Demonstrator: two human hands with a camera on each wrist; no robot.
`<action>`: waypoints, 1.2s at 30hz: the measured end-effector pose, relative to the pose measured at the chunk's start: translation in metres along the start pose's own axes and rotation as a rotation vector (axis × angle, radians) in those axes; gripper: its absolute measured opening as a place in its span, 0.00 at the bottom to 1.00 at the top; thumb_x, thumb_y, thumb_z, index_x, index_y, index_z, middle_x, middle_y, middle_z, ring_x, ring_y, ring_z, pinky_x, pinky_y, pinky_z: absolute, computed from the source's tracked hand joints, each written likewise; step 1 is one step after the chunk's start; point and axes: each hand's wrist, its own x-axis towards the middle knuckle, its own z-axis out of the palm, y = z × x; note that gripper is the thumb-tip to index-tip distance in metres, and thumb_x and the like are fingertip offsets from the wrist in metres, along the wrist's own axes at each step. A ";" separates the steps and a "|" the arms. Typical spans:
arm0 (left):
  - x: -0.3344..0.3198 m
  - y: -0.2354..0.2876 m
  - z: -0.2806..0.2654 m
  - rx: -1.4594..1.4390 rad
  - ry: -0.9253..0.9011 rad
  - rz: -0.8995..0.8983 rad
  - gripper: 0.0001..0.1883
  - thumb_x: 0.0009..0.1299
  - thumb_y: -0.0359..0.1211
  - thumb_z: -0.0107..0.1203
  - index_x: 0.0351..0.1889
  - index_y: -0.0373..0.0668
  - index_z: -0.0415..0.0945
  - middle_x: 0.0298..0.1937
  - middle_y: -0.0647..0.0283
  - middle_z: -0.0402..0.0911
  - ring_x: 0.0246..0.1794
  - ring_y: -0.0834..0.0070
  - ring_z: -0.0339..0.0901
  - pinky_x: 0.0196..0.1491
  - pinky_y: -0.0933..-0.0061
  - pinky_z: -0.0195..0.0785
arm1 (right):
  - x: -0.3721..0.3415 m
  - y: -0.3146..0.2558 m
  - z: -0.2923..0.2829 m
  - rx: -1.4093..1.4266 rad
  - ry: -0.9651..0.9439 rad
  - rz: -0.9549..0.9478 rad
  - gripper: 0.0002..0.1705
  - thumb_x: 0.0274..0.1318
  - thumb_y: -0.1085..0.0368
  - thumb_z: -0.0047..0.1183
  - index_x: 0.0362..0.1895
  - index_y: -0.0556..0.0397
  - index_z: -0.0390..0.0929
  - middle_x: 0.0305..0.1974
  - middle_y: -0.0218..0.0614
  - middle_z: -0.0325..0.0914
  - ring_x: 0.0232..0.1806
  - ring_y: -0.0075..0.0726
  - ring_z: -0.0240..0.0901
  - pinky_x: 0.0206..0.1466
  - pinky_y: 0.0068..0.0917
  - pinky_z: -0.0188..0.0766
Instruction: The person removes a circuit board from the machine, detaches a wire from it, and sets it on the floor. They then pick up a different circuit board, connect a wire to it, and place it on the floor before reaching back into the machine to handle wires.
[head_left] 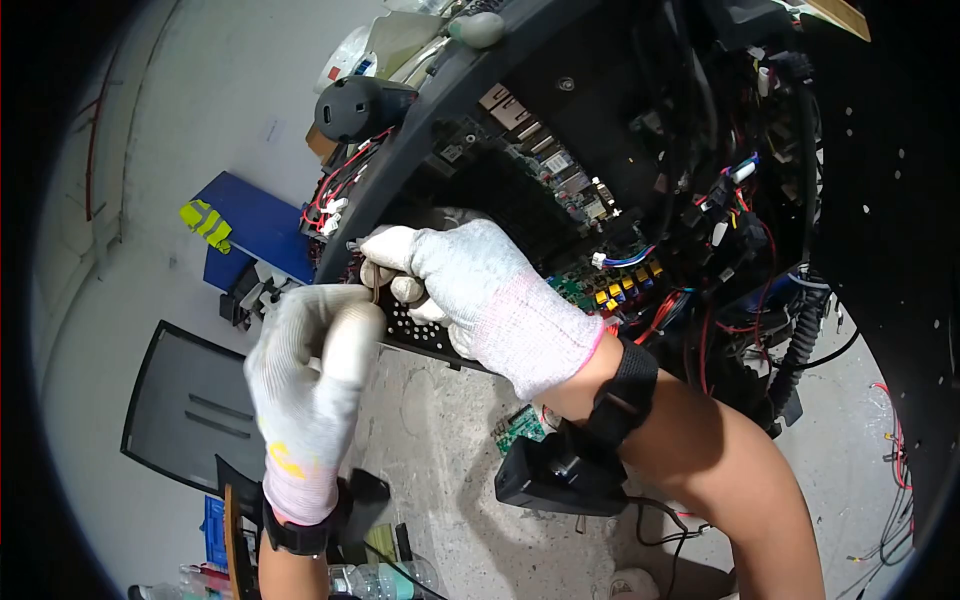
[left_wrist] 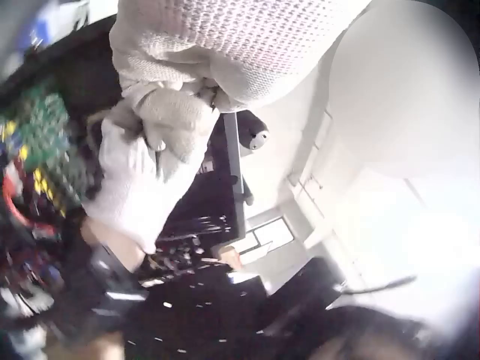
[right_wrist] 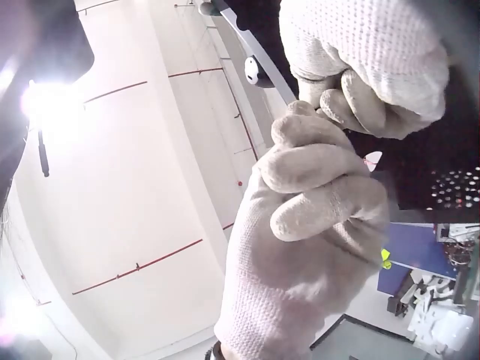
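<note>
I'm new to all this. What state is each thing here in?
Left hand: gloved, fingers bent
Right hand: gloved, fingers curled; anything pinched is too small to tell
Machine housing: open, electronics exposed
White connector: on blue wires, looks unplugged
Yellow vest: draped over a blue surface
Plastic bottle: lying on its side

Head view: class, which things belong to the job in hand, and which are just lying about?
Likely part of the job:
- left hand and right hand, fingertips close together
- open black housing
- wiring inside it

Apparently just lying about:
- mesh-backed chair
- yellow high-visibility cloth
- plastic bottle
- green circuit board on the floor
</note>
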 end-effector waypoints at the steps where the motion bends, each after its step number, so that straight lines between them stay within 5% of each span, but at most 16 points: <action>1: 0.003 0.000 -0.002 0.228 0.068 0.241 0.08 0.54 0.30 0.60 0.28 0.39 0.74 0.24 0.64 0.76 0.20 0.78 0.72 0.24 0.76 0.63 | -0.002 -0.001 0.002 0.001 -0.003 0.001 0.07 0.47 0.66 0.51 0.22 0.56 0.75 0.17 0.27 0.69 0.16 0.18 0.62 0.21 0.15 0.58; 3: 0.008 -0.001 -0.009 0.650 0.115 0.554 0.08 0.53 0.31 0.61 0.27 0.40 0.73 0.22 0.63 0.75 0.19 0.71 0.72 0.24 0.75 0.63 | -0.008 -0.003 0.007 -0.010 0.051 -0.035 0.07 0.47 0.65 0.52 0.23 0.56 0.75 0.17 0.28 0.69 0.16 0.18 0.61 0.21 0.16 0.58; 6: 0.009 0.000 -0.008 0.753 0.123 0.675 0.07 0.55 0.31 0.60 0.25 0.42 0.73 0.19 0.63 0.73 0.18 0.67 0.71 0.23 0.75 0.63 | -0.003 0.001 0.005 -0.014 0.039 -0.042 0.07 0.47 0.65 0.52 0.24 0.56 0.76 0.17 0.27 0.69 0.16 0.19 0.61 0.21 0.17 0.58; 9: 0.002 -0.001 -0.002 0.484 0.046 0.360 0.05 0.58 0.31 0.57 0.25 0.41 0.73 0.17 0.62 0.72 0.15 0.71 0.70 0.21 0.75 0.62 | -0.005 0.001 0.004 -0.031 0.028 -0.030 0.09 0.47 0.63 0.52 0.23 0.55 0.76 0.17 0.27 0.69 0.16 0.20 0.60 0.21 0.18 0.58; 11: 0.000 0.008 0.011 -0.351 -0.003 -0.256 0.11 0.66 0.34 0.45 0.27 0.37 0.72 0.18 0.63 0.74 0.12 0.81 0.67 0.15 0.82 0.58 | -0.007 -0.001 0.004 -0.035 0.034 -0.020 0.09 0.47 0.62 0.52 0.23 0.55 0.75 0.17 0.27 0.69 0.15 0.20 0.60 0.21 0.18 0.58; 14: 0.004 -0.007 0.014 -1.534 -0.305 -0.573 0.17 0.69 0.39 0.40 0.37 0.32 0.71 0.25 0.58 0.76 0.16 0.80 0.71 0.12 0.86 0.56 | 0.003 0.007 0.003 0.083 0.028 -0.029 0.10 0.46 0.62 0.52 0.21 0.55 0.75 0.17 0.27 0.69 0.15 0.20 0.60 0.20 0.18 0.58; 17: 0.001 0.010 0.014 -1.149 -0.132 -0.634 0.18 0.69 0.40 0.41 0.37 0.31 0.71 0.26 0.59 0.76 0.18 0.80 0.71 0.12 0.85 0.56 | 0.006 0.007 0.000 0.170 -0.036 0.031 0.10 0.45 0.62 0.52 0.20 0.55 0.74 0.17 0.27 0.69 0.15 0.21 0.60 0.20 0.18 0.58; 19: 0.001 0.022 0.004 -0.646 -0.160 -0.446 0.16 0.67 0.41 0.46 0.35 0.34 0.73 0.24 0.63 0.76 0.19 0.82 0.71 0.18 0.83 0.62 | 0.008 0.006 0.000 0.107 -0.024 0.011 0.09 0.47 0.62 0.52 0.23 0.55 0.75 0.18 0.27 0.70 0.16 0.19 0.61 0.19 0.16 0.58; 21: 0.001 0.012 0.003 0.033 0.013 0.007 0.12 0.61 0.37 0.55 0.32 0.36 0.74 0.24 0.65 0.76 0.19 0.82 0.71 0.21 0.81 0.63 | 0.010 0.004 0.002 -0.026 0.006 -0.025 0.07 0.50 0.63 0.52 0.27 0.54 0.76 0.20 0.27 0.72 0.17 0.16 0.64 0.17 0.11 0.58; 26: 0.015 0.007 -0.002 0.678 0.121 0.638 0.07 0.58 0.32 0.56 0.24 0.39 0.71 0.17 0.61 0.68 0.14 0.66 0.67 0.21 0.75 0.61 | 0.005 0.003 0.006 -0.043 0.103 -0.036 0.08 0.49 0.62 0.52 0.27 0.53 0.76 0.20 0.27 0.72 0.17 0.14 0.62 0.17 0.11 0.55; 27: 0.014 0.005 -0.001 0.679 0.120 0.637 0.07 0.58 0.32 0.56 0.24 0.39 0.71 0.17 0.61 0.68 0.14 0.66 0.67 0.21 0.75 0.61 | 0.004 0.002 0.005 -0.010 0.078 -0.013 0.07 0.47 0.63 0.52 0.24 0.54 0.75 0.17 0.26 0.69 0.16 0.17 0.61 0.19 0.14 0.56; 29: 0.012 -0.002 0.000 0.245 0.030 0.242 0.10 0.63 0.34 0.49 0.23 0.39 0.71 0.17 0.64 0.70 0.13 0.71 0.66 0.20 0.75 0.60 | 0.003 0.002 0.004 0.027 0.052 0.010 0.07 0.45 0.64 0.53 0.21 0.54 0.75 0.14 0.26 0.67 0.15 0.19 0.60 0.21 0.17 0.57; 31: 0.008 0.011 0.010 -0.724 -0.004 -0.458 0.14 0.67 0.36 0.42 0.29 0.35 0.71 0.18 0.63 0.72 0.14 0.79 0.65 0.17 0.81 0.57 | 0.003 0.003 0.002 0.029 0.039 -0.023 0.07 0.45 0.64 0.52 0.22 0.54 0.75 0.14 0.26 0.67 0.16 0.19 0.61 0.21 0.17 0.58; 33: 0.006 -0.005 0.015 -1.381 -0.199 -0.650 0.14 0.66 0.37 0.43 0.33 0.32 0.70 0.20 0.60 0.73 0.13 0.78 0.66 0.15 0.82 0.57 | 0.006 0.006 -0.001 0.026 0.037 -0.025 0.08 0.45 0.64 0.52 0.22 0.54 0.75 0.14 0.25 0.67 0.15 0.19 0.61 0.21 0.18 0.58; 34: 0.007 -0.005 0.010 -1.202 -0.387 -0.565 0.15 0.66 0.38 0.43 0.35 0.32 0.70 0.23 0.61 0.74 0.15 0.79 0.67 0.15 0.82 0.56 | 0.006 0.008 -0.003 0.024 0.029 -0.022 0.08 0.46 0.64 0.51 0.21 0.54 0.75 0.15 0.26 0.67 0.15 0.19 0.60 0.21 0.18 0.58; 36: -0.002 0.005 0.012 -0.531 -0.101 -0.408 0.14 0.66 0.39 0.46 0.34 0.35 0.71 0.22 0.64 0.73 0.17 0.81 0.67 0.19 0.84 0.57 | 0.006 0.009 -0.003 0.052 0.056 0.031 0.08 0.47 0.65 0.50 0.22 0.55 0.76 0.17 0.27 0.68 0.17 0.19 0.61 0.21 0.18 0.57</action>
